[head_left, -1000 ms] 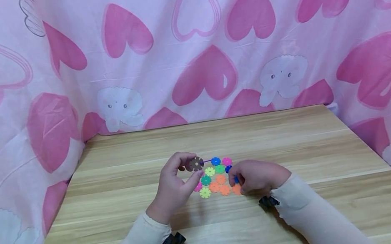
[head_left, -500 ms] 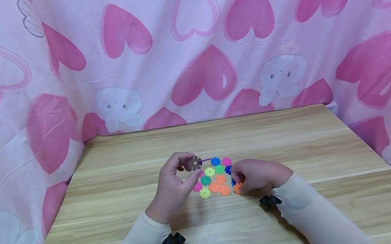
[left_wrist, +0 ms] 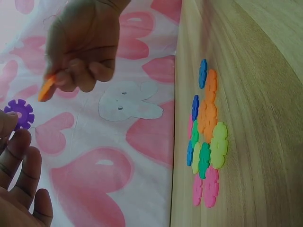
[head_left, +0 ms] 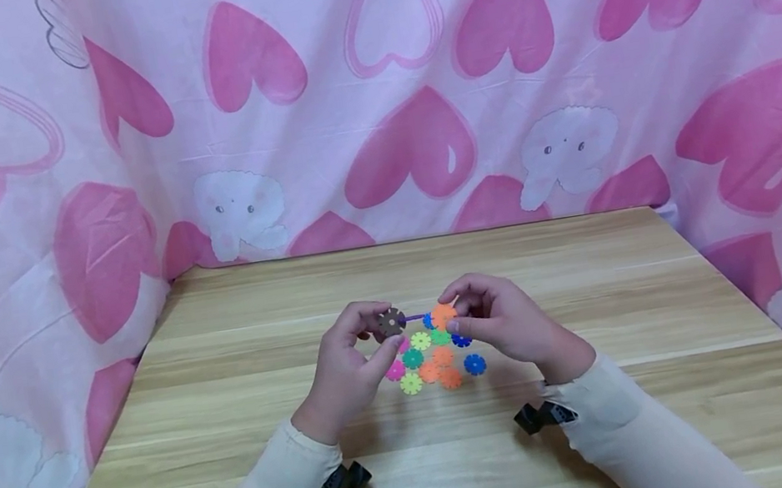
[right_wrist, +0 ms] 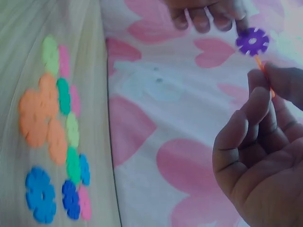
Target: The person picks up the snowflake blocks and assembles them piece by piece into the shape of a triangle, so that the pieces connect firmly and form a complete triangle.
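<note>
In the head view my left hand [head_left: 342,373] pinches a brown notched flower disc [head_left: 392,322] above the table. A purple notched disc [head_left: 415,317], seen edge-on, sticks out from its right side and appears slotted into it. My right hand [head_left: 512,323] pinches an orange flower disc [head_left: 443,316] between thumb and fingers, close to the purple disc. In the right wrist view the purple disc [right_wrist: 252,41] faces the camera, with the orange disc [right_wrist: 265,71] edge-on beside it; whether they touch I cannot tell. The left wrist view shows a gap between them.
Several loose discs lie flat below the hands: orange ones [head_left: 429,371], a teal one [head_left: 412,358], yellow ones [head_left: 412,383], pink ones [head_left: 395,370] and a blue one [head_left: 475,364]. The wooden table [head_left: 238,435] meets a pink heart-patterned curtain [head_left: 407,149] at its back edge.
My right hand has picked up the orange disc from the right of the group and raised it up and left towards the purple disc. The left hand has hardly moved.
</note>
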Tool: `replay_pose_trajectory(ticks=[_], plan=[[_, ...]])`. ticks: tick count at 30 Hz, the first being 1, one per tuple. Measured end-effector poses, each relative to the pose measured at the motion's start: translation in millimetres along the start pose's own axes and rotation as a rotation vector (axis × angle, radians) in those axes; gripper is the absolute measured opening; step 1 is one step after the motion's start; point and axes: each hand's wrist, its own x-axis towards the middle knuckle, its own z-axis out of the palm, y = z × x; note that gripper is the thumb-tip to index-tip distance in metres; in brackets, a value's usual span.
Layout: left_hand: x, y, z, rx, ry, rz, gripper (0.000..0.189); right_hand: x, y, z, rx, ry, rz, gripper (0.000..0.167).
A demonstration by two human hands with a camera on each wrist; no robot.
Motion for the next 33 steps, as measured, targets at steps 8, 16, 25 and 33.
replay_pose_trajectory(ticks=[8,16,25,33], plan=[[0.8,-2.2,0.2,-0.032,-0.027,0.029,0.04,-2.5,-7.0,3.4,0.093,0.029,0.004,0.031],[0.4,-3.5,1.6,-0.057,-0.051,0.038,0.039,-3.5,-9.9,5.4,0.114,0.027,0.021,0.031],[-1.2,-0.2,0.7,-0.075,-0.07,0.046,0.038,-4.7,-12.3,10.3,0.127,0.038,0.051,0.031],[-1.7,0.5,1.1,-0.103,-0.073,0.063,0.036,-4.6,-10.8,15.5,0.151,0.056,0.034,0.028]])
